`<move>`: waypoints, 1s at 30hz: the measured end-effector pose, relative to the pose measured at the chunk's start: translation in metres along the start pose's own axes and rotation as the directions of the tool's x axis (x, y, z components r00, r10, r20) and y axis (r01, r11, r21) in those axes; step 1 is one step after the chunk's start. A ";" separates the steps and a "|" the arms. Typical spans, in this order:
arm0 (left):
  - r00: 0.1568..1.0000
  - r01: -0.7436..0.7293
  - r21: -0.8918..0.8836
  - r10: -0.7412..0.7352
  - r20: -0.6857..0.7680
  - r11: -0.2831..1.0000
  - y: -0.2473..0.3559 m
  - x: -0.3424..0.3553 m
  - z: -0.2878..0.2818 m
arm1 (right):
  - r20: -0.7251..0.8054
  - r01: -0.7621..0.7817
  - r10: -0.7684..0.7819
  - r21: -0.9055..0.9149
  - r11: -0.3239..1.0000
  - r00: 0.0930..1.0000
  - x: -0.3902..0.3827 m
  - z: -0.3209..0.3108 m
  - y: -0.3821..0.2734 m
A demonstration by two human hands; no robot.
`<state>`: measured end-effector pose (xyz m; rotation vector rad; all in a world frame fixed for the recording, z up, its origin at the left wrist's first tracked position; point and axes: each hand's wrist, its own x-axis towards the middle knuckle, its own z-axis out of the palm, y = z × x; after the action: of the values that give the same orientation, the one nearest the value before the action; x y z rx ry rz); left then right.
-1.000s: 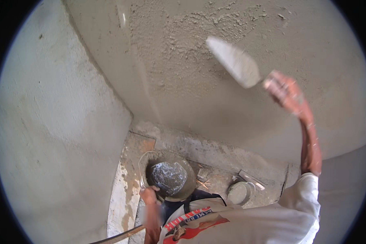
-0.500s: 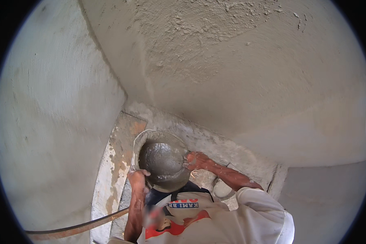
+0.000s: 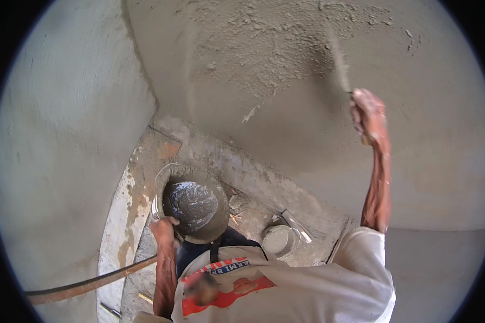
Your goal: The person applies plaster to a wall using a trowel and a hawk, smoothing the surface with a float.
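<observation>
A pale printed T-shirt (image 3: 307, 290) is worn by the person. Against its front, a round, mortar-caked bucket (image 3: 220, 219) is held tilted by the left hand (image 3: 164, 230), whose fingers are closed over the rim beside the wire handle (image 3: 156, 196); how tightly they are pressed cannot be told. Wet grey mortar (image 3: 194, 204) is contained in it. The trowel (image 3: 339, 62) is gripped higher up by the right hand (image 3: 369, 116), its fingers wrapped around the handle; its blade is blurred, and whether the wall is touched cannot be told. On the floor below, a small pail (image 3: 293, 245) is set just beside a flat bar-shaped tool (image 3: 296, 226). Beyond the trowel, the wall (image 3: 264, 48) is covered with rough, lumpy plaster above a smoother band.
</observation>
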<state>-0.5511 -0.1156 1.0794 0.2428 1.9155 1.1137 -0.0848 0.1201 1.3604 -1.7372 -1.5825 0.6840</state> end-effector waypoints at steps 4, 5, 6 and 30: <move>0.999 0.023 0.039 -0.024 0.040 0.999 -0.013 0.022 0.003 | 0.015 0.152 -0.158 -0.360 0.921 0.987 -0.061 0.032 0.008; 0.998 -0.020 0.002 0.020 0.059 1.000 -0.022 0.026 0.008 | 0.128 0.275 -0.244 -0.501 0.821 0.961 -0.076 0.057 0.028; 0.996 -0.064 -0.032 0.066 0.062 0.997 -0.031 0.031 0.005 | 0.244 0.427 -0.351 -0.548 0.719 0.904 -0.094 0.100 0.056; 0.981 0.173 -0.119 -0.181 -0.063 0.978 -0.113 0.116 0.039 | 0.973 -0.511 0.204 -0.120 0.851 0.112 -0.009 0.383 0.318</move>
<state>-0.5624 -0.0942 0.9144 -0.0322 1.8895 1.1193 -0.1775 0.1532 0.8718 -1.4646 -1.5656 2.5858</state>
